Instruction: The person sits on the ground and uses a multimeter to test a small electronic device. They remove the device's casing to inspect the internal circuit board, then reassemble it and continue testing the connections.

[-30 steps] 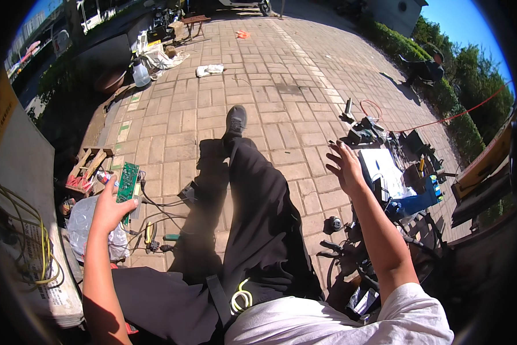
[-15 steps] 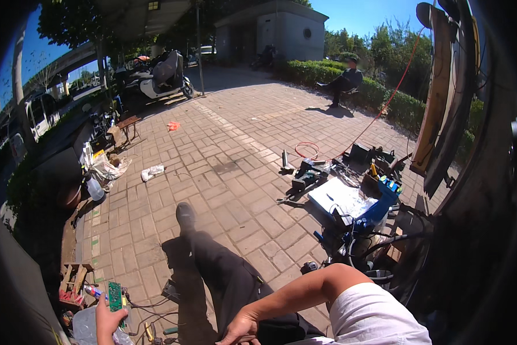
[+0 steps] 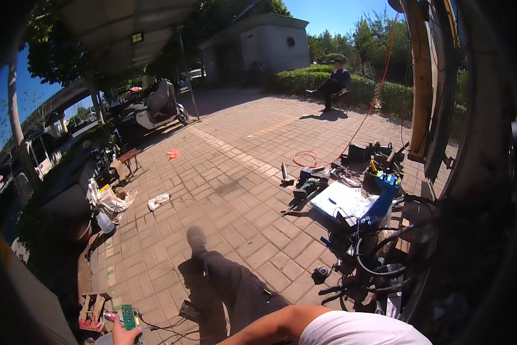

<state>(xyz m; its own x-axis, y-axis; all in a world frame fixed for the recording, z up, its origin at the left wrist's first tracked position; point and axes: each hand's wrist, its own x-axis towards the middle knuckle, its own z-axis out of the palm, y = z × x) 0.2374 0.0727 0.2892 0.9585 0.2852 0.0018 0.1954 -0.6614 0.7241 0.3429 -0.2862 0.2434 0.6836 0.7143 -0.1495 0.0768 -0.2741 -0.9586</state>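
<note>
At the lower left my left hand (image 3: 124,334) is closed on a green circuit board (image 3: 129,319), gripping it by its lower part. The board's small components are too blurred to make out. My right forearm (image 3: 270,326) crosses the bottom of the picture over my dark trouser leg (image 3: 234,280); the hand itself lies beyond the lower edge. Close to the board, a wooden-sided crate (image 3: 91,310) stands on the ground and dark cables (image 3: 165,328) run across the paving.
Tools, hoses and a blue caddy (image 3: 381,198) crowd the right side, with white paper (image 3: 340,199) among them. A red hose (image 3: 305,159) coils farther off. Someone sits (image 3: 332,86) by the hedge. Parked scooters (image 3: 158,111) and a small bench (image 3: 129,159) stand left.
The view has shifted, so the scene sits lower and farther right in it. My right hand has dropped out of the picture. My left hand keeps hold of the circuit board.
</note>
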